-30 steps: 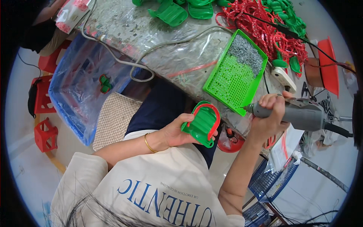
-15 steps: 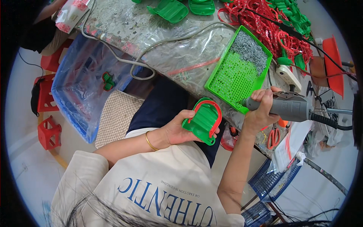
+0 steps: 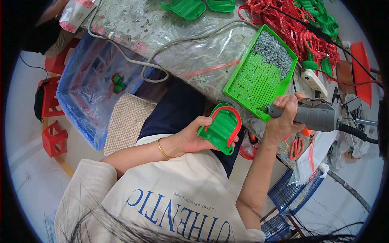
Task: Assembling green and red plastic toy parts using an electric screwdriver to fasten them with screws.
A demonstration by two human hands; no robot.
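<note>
Currently the green plastic piece (image 3: 221, 131) with a red arched strip (image 3: 238, 121) sits above the lap, pinched between the thumb and fingers of the left hand (image 3: 192, 135). The right hand (image 3: 283, 119) wraps its fingers around a grey power tool (image 3: 318, 116) — nose at the near corner of a green tray (image 3: 244, 104), where small silver parts (image 3: 272, 50) lie heaped — by the desk (image 3: 162, 28).

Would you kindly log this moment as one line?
left hand: holds green-and-red part | right hand: grips grey power tool, nose by green tray | tray: metal pieces
</note>
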